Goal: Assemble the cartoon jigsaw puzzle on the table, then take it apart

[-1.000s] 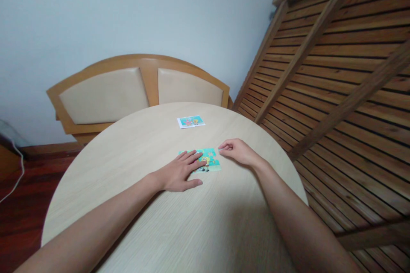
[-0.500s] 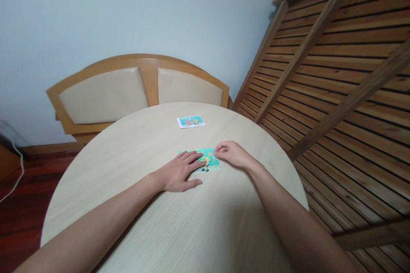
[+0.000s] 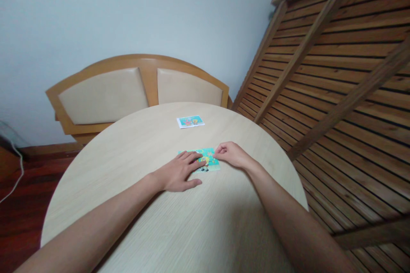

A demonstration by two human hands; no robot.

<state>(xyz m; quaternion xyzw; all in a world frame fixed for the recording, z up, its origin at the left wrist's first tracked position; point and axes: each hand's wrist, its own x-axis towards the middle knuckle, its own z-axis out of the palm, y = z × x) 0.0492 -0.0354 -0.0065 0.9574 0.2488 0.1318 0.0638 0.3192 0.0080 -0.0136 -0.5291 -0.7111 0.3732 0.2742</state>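
A turquoise cartoon picture sheet (image 3: 209, 163) with a yellow figure lies flat on the round table (image 3: 153, 230). My left hand (image 3: 179, 174) rests palm down on its left part, fingers stretched out and covering much of the picture. At the right edge of the sheet, my right hand (image 3: 231, 153) is closed in a pinch, thumb against fingers. Whatever is between those fingertips is too small to make out. Farther back on the table is a second cartoon picture (image 3: 191, 122) on white-edged paper, with pink and yellow figures; neither hand touches it.
Behind the table stands a wooden headboard (image 3: 149, 79) with cream padded panels, against a pale wall (image 3: 144, 13). A large slatted wooden frame (image 3: 323, 81) leans along the right side. On the left, a white cable (image 3: 21, 166) hangs above the dark red floor (image 3: 28, 183).
Both hands keep almost the same places. Near my right fingertips, the pinch looks very slightly shifted at the sheet's right edge.
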